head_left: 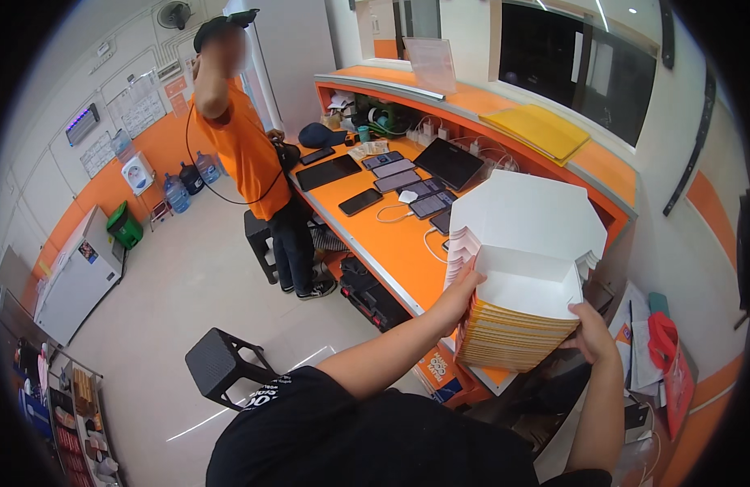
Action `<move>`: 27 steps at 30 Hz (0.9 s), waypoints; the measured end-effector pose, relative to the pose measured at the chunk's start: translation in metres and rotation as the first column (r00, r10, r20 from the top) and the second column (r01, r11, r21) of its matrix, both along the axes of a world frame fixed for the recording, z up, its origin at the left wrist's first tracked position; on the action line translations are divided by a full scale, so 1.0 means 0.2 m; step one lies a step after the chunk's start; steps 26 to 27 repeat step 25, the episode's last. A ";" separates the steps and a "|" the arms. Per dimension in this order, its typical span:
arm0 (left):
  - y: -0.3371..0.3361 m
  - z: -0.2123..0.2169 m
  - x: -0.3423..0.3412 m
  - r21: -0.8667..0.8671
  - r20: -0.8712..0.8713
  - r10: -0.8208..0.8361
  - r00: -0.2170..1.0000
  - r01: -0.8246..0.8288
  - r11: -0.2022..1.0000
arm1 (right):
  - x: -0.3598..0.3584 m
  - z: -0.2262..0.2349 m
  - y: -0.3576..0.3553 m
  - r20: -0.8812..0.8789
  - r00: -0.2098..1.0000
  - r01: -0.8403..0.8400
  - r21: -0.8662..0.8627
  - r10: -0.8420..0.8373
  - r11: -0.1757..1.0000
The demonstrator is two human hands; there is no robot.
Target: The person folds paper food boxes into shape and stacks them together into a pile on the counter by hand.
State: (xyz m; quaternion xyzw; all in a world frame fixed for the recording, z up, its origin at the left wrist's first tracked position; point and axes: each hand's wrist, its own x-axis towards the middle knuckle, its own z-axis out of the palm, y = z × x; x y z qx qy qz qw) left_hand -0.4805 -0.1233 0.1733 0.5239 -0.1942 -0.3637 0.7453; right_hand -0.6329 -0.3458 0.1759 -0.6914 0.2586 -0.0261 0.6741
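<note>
A tall stack of nested cardboard boxes [517, 337] stands on the near right end of the orange counter. The boxes are white inside, with yellow-orange outer edges. Their white lids [529, 213] are folded open and fan away from me over the counter. My left hand [463, 299] grips the stack's left side near the top box. On the opposite side, my right hand [590, 333] is closed around the top box's near right corner, thumb at the rim. Parts of the fingers on both hands are hidden by the boxes.
Several phones [398, 180] and cables lie along the orange counter [360, 231], beside a black tablet [450, 165]. A person in an orange shirt [247, 166] stands at its far left end. A black stool [225, 363] is left of me. Bags and papers hang at right.
</note>
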 end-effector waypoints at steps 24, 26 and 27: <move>-0.08 -0.13 0.28 0.154 0.149 -0.636 0.757 0.618 0.771 | -0.16 0.08 0.52 -0.155 0.801 0.565 -0.125 -0.579 0.815; -0.09 -0.16 0.23 0.167 0.135 -0.688 0.713 0.668 0.725 | -0.20 0.04 0.54 -0.102 0.780 0.612 -0.080 -0.617 0.787; -0.09 -0.16 0.23 0.167 0.135 -0.688 0.713 0.668 0.725 | -0.20 0.04 0.54 -0.102 0.780 0.612 -0.080 -0.617 0.787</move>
